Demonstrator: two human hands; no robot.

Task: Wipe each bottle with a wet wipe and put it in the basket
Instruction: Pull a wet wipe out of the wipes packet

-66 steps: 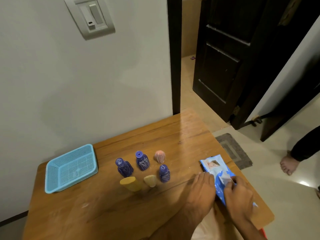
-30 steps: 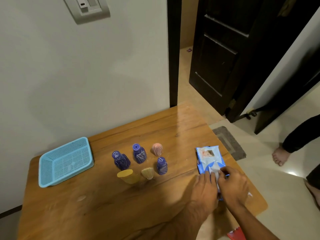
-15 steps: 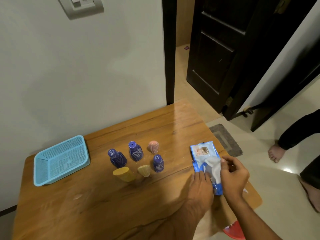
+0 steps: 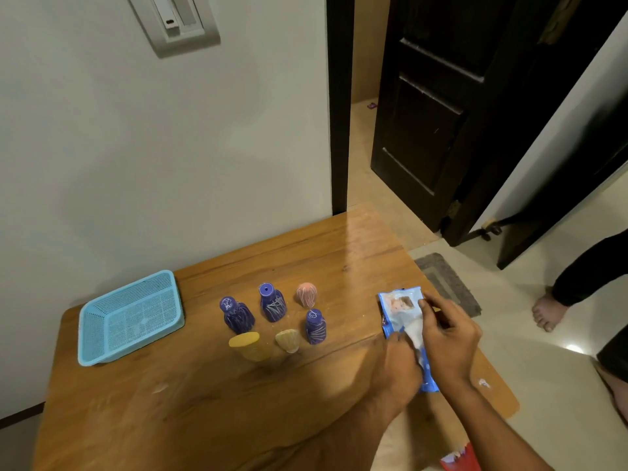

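Note:
Several small bottles stand in a cluster mid-table: three dark blue ones (image 4: 272, 302), a pink one (image 4: 306, 294), a yellow one (image 4: 248, 345) and a beige one (image 4: 288, 339). A light blue mesh basket (image 4: 131, 316) sits empty at the table's left. At the right edge lies a blue wet wipe pack (image 4: 399, 309). My left hand (image 4: 397, 368) presses down on the pack's near part. My right hand (image 4: 448, 338) pinches a white wet wipe (image 4: 415, 331) that sticks out of the pack's opening.
The wooden table (image 4: 238, 402) stands against a white wall. A dark door stands open at the back right. Another person's bare foot (image 4: 547, 311) and dark trouser leg are on the tiled floor to the right, near a grey mat (image 4: 445, 280).
My right hand has drawn the white wipe further out of the pack while my left hand keeps the pack down. The bottles and basket have not moved.

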